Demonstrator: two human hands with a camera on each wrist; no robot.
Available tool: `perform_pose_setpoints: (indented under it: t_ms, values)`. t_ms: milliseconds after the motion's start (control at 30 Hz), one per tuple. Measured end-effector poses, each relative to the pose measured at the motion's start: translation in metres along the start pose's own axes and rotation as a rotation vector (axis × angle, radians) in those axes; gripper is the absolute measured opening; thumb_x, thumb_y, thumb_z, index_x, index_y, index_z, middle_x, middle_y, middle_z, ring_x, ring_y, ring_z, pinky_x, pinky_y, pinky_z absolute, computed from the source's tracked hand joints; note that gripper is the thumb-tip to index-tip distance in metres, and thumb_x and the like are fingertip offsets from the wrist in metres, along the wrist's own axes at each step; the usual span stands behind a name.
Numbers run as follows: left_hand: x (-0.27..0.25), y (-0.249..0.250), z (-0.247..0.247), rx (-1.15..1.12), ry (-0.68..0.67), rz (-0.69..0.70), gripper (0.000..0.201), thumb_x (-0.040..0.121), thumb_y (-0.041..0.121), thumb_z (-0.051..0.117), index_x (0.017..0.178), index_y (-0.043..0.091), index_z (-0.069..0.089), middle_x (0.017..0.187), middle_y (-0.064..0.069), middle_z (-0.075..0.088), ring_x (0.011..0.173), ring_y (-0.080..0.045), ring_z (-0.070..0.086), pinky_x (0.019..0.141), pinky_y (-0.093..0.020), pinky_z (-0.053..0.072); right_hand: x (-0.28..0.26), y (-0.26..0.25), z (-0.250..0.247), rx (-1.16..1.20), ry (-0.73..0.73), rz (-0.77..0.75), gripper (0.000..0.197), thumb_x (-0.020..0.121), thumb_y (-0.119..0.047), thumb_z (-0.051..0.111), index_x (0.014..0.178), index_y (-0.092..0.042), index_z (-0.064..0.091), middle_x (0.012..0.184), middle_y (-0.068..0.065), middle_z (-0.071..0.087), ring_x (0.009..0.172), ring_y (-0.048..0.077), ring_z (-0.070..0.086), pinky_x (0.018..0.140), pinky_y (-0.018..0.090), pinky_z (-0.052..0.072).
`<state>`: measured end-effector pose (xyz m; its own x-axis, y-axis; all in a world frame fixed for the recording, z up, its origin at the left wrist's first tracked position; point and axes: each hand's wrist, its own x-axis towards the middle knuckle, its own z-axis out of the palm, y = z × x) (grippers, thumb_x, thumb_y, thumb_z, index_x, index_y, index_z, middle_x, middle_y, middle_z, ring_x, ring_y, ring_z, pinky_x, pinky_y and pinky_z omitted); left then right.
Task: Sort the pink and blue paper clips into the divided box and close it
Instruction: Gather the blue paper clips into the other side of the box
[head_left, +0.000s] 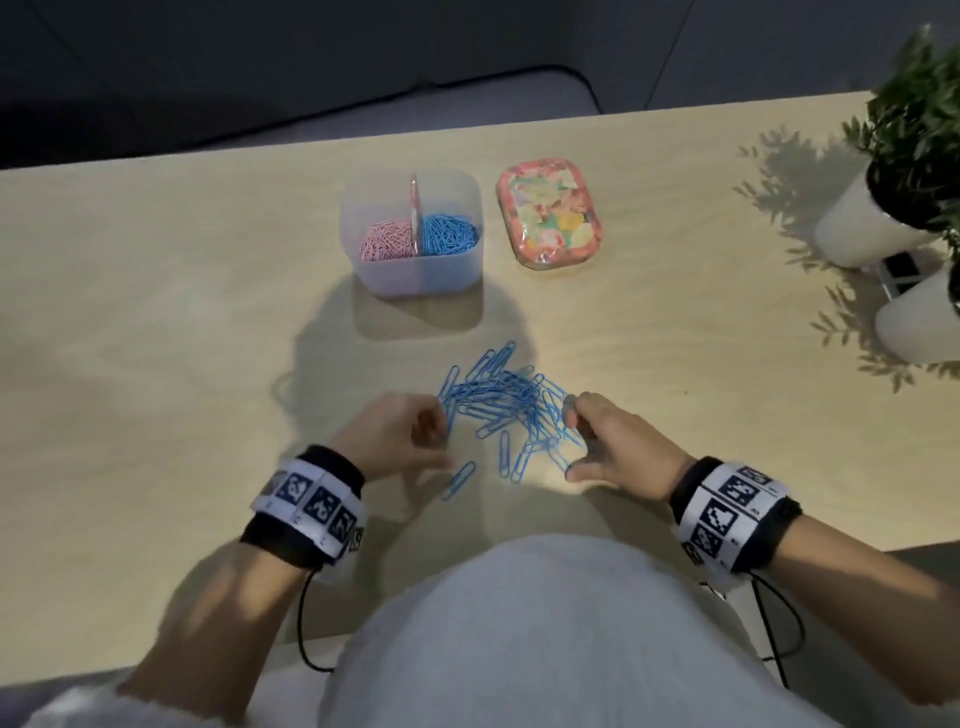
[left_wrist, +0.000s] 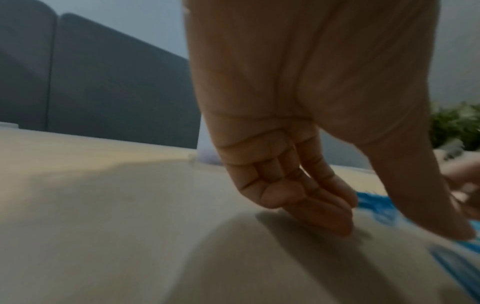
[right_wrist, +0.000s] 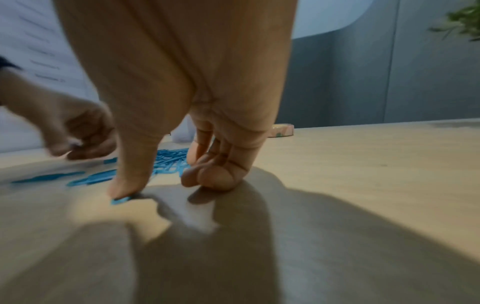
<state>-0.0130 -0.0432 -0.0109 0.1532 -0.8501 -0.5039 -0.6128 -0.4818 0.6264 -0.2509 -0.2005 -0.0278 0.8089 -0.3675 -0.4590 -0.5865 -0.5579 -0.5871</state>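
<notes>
A translucent divided box (head_left: 371, 270) stands open at the table's middle, with pink clips (head_left: 387, 241) in its left compartment and blue clips (head_left: 449, 236) in its right. Its floral lid (head_left: 548, 213) lies flat just to the right. A loose pile of blue paper clips (head_left: 509, 400) lies nearer me. My left hand (head_left: 441, 441) rests at the pile's left edge, fingertips on the table and thumb on clips (left_wrist: 376, 205). On the pile's right edge, my right hand (head_left: 571, 441) has bent fingers while its thumb (right_wrist: 124, 185) presses one blue clip. Neither hand plainly pinches anything.
Two white pots with green plants (head_left: 872, 218) (head_left: 919, 317) stand at the table's right edge. A dark sofa sits beyond the far edge. My light-clothed lap (head_left: 545, 623) and the wrist-camera cables (head_left: 306, 613) are at the near edge.
</notes>
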Motion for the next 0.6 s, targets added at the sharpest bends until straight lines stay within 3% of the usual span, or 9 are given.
perform_pose_setpoints:
  t_ms: [100, 200, 267, 367, 467, 533, 600]
  values:
    - [-0.007, 0.001, 0.024, 0.062, -0.006, -0.026, 0.030, 0.058, 0.030, 0.083, 0.074, 0.025, 0.058, 0.069, 0.009, 0.058, 0.061, -0.007, 0.052, 0.064, -0.025, 0.045, 0.025, -0.013, 0.004, 0.068, 0.076, -0.015, 0.040, 0.069, -0.017, 0.079, 0.093, -0.019, 0.047, 0.078, -0.005, 0.043, 0.072, 0.020, 0.044, 0.066, 0.027, 0.032]
    - [0.003, 0.011, 0.028, 0.141, 0.059, -0.007, 0.023, 0.066, 0.033, 0.078, 0.077, 0.026, 0.059, 0.074, 0.010, 0.056, 0.069, -0.010, 0.052, 0.066, -0.025, 0.041, 0.048, -0.029, 0.000, 0.067, 0.120, -0.023, 0.035, 0.070, -0.016, 0.077, 0.098, -0.007, 0.057, 0.082, 0.003, 0.050, 0.073, 0.020, 0.047, 0.068, 0.028, 0.035]
    - [0.011, 0.017, 0.024, 0.150, 0.131, 0.007, 0.020, 0.070, 0.034, 0.075, 0.081, 0.022, 0.062, 0.079, 0.008, 0.057, 0.077, -0.015, 0.056, 0.067, -0.026, 0.040, 0.054, -0.034, -0.009, 0.043, 0.179, -0.042, 0.036, 0.072, -0.020, 0.075, 0.100, -0.007, 0.057, 0.085, 0.002, 0.050, 0.077, 0.021, 0.049, 0.072, 0.030, 0.040]
    - [0.018, 0.018, 0.015, 0.164, 0.297, 0.040, 0.046, 0.065, 0.040, 0.078, 0.102, 0.018, 0.061, 0.101, -0.003, 0.055, 0.097, -0.022, 0.054, 0.083, -0.033, 0.044, 0.053, -0.033, -0.028, -0.094, 0.246, -0.008, 0.066, 0.066, -0.045, 0.077, 0.119, -0.014, 0.051, 0.109, 0.003, 0.050, 0.103, 0.021, 0.049, 0.086, 0.037, 0.045]
    - [0.024, 0.019, 0.013, 0.319, 0.266, 0.024, 0.096, 0.054, 0.051, 0.081, 0.133, 0.013, 0.042, 0.129, -0.010, 0.043, 0.116, -0.028, 0.041, 0.104, -0.037, 0.034, 0.054, -0.034, -0.032, -0.251, 0.141, 0.008, 0.110, 0.049, -0.061, 0.079, 0.139, -0.016, 0.032, 0.129, 0.006, 0.039, 0.118, 0.024, 0.038, 0.095, 0.039, 0.044]
    - [0.030, 0.024, 0.014, 0.415, 0.214, -0.017, 0.102, 0.053, 0.052, 0.081, 0.136, 0.012, 0.037, 0.131, -0.010, 0.039, 0.117, -0.031, 0.038, 0.105, -0.036, 0.031, 0.061, -0.040, -0.023, -0.328, 0.124, -0.048, 0.117, 0.043, -0.061, 0.080, 0.139, -0.015, 0.031, 0.130, 0.008, 0.038, 0.117, 0.026, 0.039, 0.095, 0.040, 0.045]
    - [0.038, 0.027, 0.014, 0.390, 0.198, -0.032, 0.084, 0.060, 0.042, 0.080, 0.129, 0.011, 0.044, 0.126, -0.011, 0.043, 0.113, -0.033, 0.042, 0.100, -0.037, 0.035, 0.070, -0.050, -0.012, -0.381, 0.119, -0.084, 0.102, 0.051, -0.054, 0.081, 0.134, -0.014, 0.037, 0.129, 0.009, 0.039, 0.116, 0.026, 0.039, 0.092, 0.041, 0.047]
